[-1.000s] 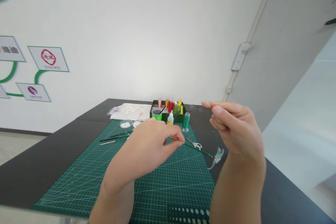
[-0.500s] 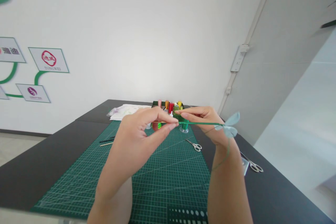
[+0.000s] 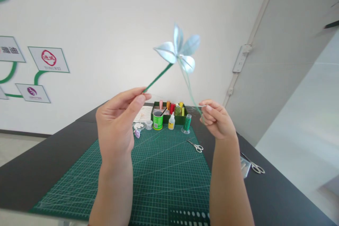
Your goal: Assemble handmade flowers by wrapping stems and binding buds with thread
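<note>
A pale blue artificial flower (image 3: 167, 52) with several pointed petals is held up in front of the wall. Its stem (image 3: 159, 76), wrapped in green, slants down to my left hand (image 3: 119, 120), where thumb and fingers pinch the lower end. Thin pale green threads (image 3: 189, 86) run from the flower's centre down to my right hand (image 3: 218, 120). The right fingers are closed around the threads. Both hands are raised above the cutting mat, well apart from each other.
The green cutting mat (image 3: 169, 169) covers the middle of the black table (image 3: 53, 148). Small scissors (image 3: 196, 146) lie on it. Behind stand a green can (image 3: 158, 122), a glue bottle (image 3: 171, 122), a green thread spool (image 3: 186, 124) and a box of spools (image 3: 153, 107). Larger scissors (image 3: 256, 168) lie right.
The flower has swung from the far right, with its stem level, up to the middle, blossom on top. My left hand has moved left and up; my right has moved away holding the threads.
</note>
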Tool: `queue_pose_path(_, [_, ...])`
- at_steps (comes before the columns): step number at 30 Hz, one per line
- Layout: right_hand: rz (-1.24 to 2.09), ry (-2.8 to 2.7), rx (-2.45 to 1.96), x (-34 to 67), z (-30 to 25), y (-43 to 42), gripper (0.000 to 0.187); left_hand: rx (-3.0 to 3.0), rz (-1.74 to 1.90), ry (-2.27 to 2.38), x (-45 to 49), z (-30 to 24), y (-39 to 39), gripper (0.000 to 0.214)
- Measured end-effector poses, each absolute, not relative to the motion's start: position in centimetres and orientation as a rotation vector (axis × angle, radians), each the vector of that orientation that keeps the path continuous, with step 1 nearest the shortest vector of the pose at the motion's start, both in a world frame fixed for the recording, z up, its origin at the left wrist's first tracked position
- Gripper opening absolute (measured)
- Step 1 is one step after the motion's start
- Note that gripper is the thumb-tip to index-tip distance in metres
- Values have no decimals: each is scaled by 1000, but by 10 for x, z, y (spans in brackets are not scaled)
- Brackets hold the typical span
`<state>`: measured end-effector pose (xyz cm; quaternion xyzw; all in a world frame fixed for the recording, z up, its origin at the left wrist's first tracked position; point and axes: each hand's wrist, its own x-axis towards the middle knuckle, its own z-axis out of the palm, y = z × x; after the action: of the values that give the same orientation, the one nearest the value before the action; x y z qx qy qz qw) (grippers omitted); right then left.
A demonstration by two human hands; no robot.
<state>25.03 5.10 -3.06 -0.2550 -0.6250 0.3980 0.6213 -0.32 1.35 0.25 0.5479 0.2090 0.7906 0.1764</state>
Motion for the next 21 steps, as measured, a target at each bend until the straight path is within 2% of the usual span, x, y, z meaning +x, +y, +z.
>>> queue_pose_path(6, [831,-1362,-890,286,-56,84,37,1386,2348,495,-13,5,25,13])
queue_pose_path(8, [693,-1385,-1095,299,-65,91,38,1390,2369,553,-15,5,24,14])
queue_pose_path(11, [417,-1449,-1448,310,-70,96,30,1396,2392,596,-15,6,22,16])
queue_pose_path(15, [123,-1469,-1800,299,-57,90,27,1423,2324,513,-10,7,19,14])
queue_pose_path(17, [80,-1505,-1674,283,-46,81,28,1487,2228,553,-5,5,20,12])
queue_pose_path(21, [269,-1593,-996,235,-25,52,29,1579,2046,548,8,-1,23,12])
